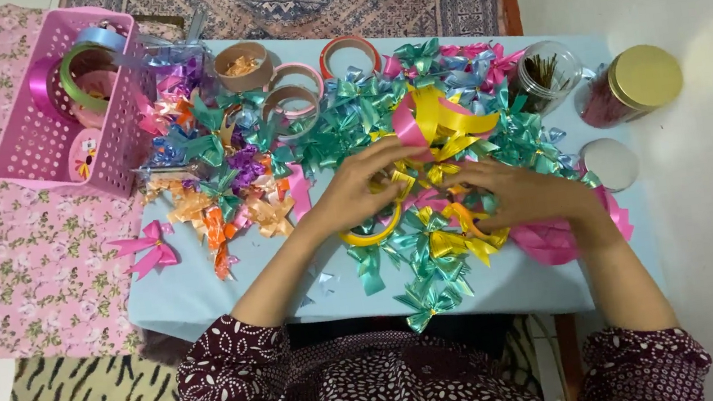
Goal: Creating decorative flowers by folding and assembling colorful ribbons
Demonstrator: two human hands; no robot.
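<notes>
Ribbon bow being made: yellow-and-pink ribbon (436, 125), sitting mid-table on the heap of finished bows, right between both hands and a bit further from the person than the fingertips

Which way it lies: loops fan up and away from the hands; the longest yellow loop runs roughly left-right, pointing toward the jars

Left hand (357, 193): fingers pinched together on the ribbon at the base of the loops, with a yellow tape ring (371, 234) just under the palm

Right hand (521, 192): fingers curled in on the yellow strands from the other side, resting flat-ish on the pile; can't tell exactly how tight the pinch is

Nearer hand: honestly a tie, fingertips from both nearly meet at the knot, left one reaches a touch higher toward the loops

Counts:
- pink basket (32, 141): one, holding ribbon spools, left on the floral cloth
- tape rings (295, 85) at the back edge of the table: about four
- jars: two, a clear jar (545, 76) and a gold-lidded jar (632, 85), plus one white lid (609, 163)
- stray pink bow (145, 246): one, at the table's left edge
- finished bows (338, 121): way too many to count, mostly teal, some orange, purple, yellow
</notes>
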